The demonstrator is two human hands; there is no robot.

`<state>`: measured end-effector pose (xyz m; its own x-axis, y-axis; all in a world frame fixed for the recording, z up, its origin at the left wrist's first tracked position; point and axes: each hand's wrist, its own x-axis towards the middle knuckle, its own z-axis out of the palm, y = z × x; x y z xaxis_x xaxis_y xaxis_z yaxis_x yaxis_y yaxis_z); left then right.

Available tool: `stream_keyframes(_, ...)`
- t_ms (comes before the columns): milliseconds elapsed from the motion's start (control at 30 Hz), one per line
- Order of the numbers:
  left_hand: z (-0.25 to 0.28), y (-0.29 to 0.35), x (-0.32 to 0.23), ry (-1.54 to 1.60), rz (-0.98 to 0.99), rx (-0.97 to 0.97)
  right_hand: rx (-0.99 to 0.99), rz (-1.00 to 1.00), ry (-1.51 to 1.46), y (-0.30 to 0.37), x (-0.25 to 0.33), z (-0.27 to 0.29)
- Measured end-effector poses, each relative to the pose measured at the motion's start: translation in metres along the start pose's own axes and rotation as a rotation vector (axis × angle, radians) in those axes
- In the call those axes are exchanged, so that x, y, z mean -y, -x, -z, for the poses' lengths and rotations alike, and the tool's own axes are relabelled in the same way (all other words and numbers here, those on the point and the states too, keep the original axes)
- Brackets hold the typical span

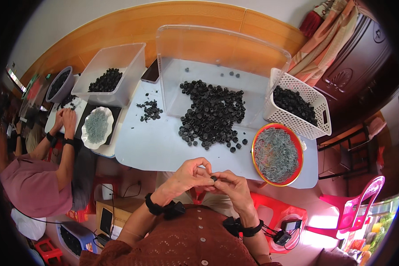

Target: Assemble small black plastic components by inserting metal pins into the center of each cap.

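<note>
In front of my chest, my left hand [191,176] and my right hand [233,186] meet at the table's near edge. Their fingertips pinch a small round black part [214,178] between them; its finer shape is too small to make out. Just beyond lies a big heap of small black round parts [210,111], like caps or rings, spilling from a clear plastic bin [224,39] tipped on its side. To the right of my hands stands a red round tray [253,155] with a gold rim. It is full of thin grey pieces [277,155], perhaps springs or pins.
A white perforated basket [308,127] of black parts stands far right. Toward the left are a small black pile [150,111], a phone [151,72], a clear tub [135,84] and a scalloped white dish [85,141]. A co-worker [42,179] sits at left; a red stool [275,206] is near my right.
</note>
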<state>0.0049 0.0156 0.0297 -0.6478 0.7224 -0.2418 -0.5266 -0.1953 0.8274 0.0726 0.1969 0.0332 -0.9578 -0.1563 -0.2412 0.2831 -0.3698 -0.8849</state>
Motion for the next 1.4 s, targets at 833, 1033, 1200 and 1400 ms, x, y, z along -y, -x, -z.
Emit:
stream_keyframes(833,0.009,-0.009,0.023,-0.128,0.077,0.027,-0.004,0.038,0.548,0.002,-0.005,0.006)
stream_keyframes(1033,0.004,-0.007,0.014,-0.096,0.126,0.017,-0.041,0.094,0.553,0.004,-0.008,0.004)
stream_keyframes(1200,0.001,-0.007,0.019,-0.112,0.105,-0.007,-0.054,0.096,0.544,0.007,-0.006,0.005)
stream_keyframes(1400,-0.006,-0.004,0.024,-0.068,0.099,0.024,-0.066,0.101,0.498,0.016,-0.006,0.007)
